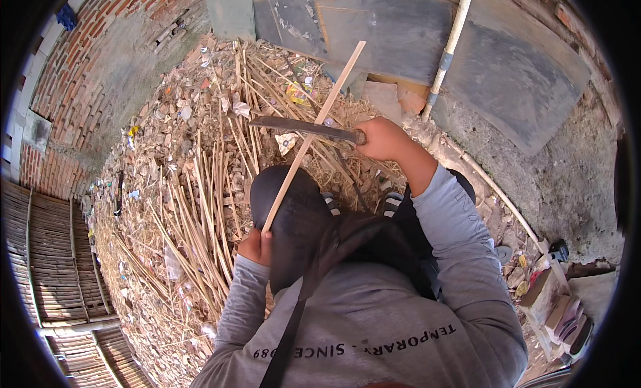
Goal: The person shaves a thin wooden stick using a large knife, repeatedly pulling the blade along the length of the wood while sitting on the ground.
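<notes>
My left hand [256,247] is closed round the near end of a long pale bamboo strip [325,109], beside my left knee. The strip slants up and away to the right. In my right hand [380,139] is the handle of a machete [304,126], its dark blade pointing left. The blade lies across the strip around the middle of its length, above it in view; whether it bites into the strip I cannot tell. Both knees are bent, and dark trousers cover them.
Bundles of split bamboo strips [200,218] lie left of me on ground strewn with shavings and litter. A brick wall [73,87] stands far left, above a bamboo slat panel [53,254]. A pale pipe [449,51] rises before dark boards [394,27]. Sandals [567,321] sit at right.
</notes>
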### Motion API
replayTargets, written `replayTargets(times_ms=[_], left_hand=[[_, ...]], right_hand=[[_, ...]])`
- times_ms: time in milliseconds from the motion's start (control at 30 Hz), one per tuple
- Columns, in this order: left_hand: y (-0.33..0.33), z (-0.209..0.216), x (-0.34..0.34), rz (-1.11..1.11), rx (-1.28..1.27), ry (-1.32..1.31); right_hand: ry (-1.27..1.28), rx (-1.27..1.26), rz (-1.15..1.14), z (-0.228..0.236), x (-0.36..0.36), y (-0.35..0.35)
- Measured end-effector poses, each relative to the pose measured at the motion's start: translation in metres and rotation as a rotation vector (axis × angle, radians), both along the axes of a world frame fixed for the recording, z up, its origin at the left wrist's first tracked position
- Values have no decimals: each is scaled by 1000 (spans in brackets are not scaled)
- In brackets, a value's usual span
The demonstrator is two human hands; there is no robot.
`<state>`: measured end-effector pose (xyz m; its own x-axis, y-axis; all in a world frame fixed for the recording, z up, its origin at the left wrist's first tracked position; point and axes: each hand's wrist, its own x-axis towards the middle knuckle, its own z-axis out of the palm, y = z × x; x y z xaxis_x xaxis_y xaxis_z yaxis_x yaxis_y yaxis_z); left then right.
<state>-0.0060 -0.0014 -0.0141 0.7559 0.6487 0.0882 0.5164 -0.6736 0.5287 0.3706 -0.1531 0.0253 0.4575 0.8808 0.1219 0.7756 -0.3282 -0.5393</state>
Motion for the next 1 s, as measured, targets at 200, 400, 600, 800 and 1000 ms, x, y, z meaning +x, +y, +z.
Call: replayTargets(times_ms=[200,400,600,800,1000], left_hand=[[-2,4,0,-3,57,54],[-4,18,2,-26,53,79],[-14,20,-25,-7,26,144],[-19,2,-31,7,22,153],[-13,8,-30,-15,42,186]], right_hand=[[-136,-193,25,23,-28,-1],[4,-252,113,-8,-17,5],[-75,-280,126,4,-42,5],[38,-291,66,-18,-10,8],[-16,-320,98,2,-35,9]])
